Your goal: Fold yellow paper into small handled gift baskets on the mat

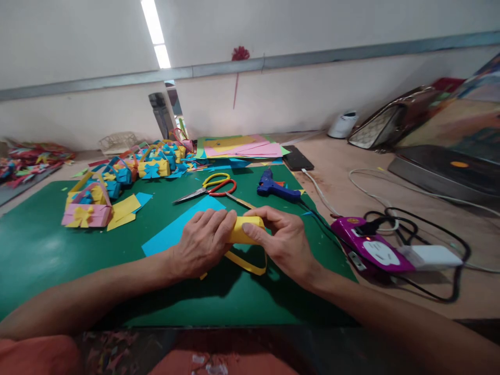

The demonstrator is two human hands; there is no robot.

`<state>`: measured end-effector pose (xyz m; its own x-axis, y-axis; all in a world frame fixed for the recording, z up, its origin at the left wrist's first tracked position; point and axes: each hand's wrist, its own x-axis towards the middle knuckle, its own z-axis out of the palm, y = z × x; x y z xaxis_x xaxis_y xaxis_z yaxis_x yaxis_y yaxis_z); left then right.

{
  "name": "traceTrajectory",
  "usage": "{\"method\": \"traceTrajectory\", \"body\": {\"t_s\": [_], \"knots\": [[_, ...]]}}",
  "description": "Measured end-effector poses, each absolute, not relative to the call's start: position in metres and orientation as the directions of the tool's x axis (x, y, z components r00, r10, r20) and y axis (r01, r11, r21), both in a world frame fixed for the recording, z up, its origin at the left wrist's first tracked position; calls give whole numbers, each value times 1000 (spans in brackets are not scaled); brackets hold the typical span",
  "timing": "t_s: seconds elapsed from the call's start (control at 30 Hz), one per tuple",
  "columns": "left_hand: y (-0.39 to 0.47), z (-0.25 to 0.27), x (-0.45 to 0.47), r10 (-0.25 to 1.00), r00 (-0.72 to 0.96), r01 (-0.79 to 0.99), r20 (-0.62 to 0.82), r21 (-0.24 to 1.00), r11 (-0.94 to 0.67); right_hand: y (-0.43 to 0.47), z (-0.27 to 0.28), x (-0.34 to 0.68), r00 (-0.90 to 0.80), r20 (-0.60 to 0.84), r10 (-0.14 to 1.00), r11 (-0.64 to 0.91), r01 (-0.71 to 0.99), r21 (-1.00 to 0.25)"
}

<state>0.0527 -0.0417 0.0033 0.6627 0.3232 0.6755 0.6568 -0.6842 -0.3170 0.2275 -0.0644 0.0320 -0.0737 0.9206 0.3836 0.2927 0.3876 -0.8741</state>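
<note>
A small yellow paper basket (245,232) is held between both hands above the green mat, its strip handle hanging downward. My left hand (205,239) wraps over its left end, fingers closed. With thumb on the near face and fingers behind, my right hand (283,239) grips the other end. Under and behind my left hand lies a blue paper sheet (172,232). Just beyond the hands rest scissors (216,186) with one yellow and one red handle. A blue glue gun (276,187) lies farther right.
Finished paper baskets (88,214) with bows stand at the left, beside yellow paper pieces (123,211). Coloured sheets (242,147) are stacked at the back near a phone (299,158). At right sit a purple power strip (371,247), tangled cables and a handbag (386,122).
</note>
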Motion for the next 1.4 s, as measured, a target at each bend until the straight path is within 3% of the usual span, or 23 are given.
{"method": "traceTrajectory", "body": {"t_s": [0.43,0.63,1.1,1.4], "knots": [[-42,3,52,331,662,650,672,-296,-699,-64,30,229,-61,371,927,371,311,-875],[-40,4,51,371,639,674,674,-257,-692,-62,25,228,-73,325,943,333,215,-918],[-40,6,49,396,661,650,637,-223,-726,-61,22,228,-94,307,947,320,195,-927],[-36,7,45,441,628,656,641,-132,-743,-64,22,234,-78,337,938,345,181,-921]]}}
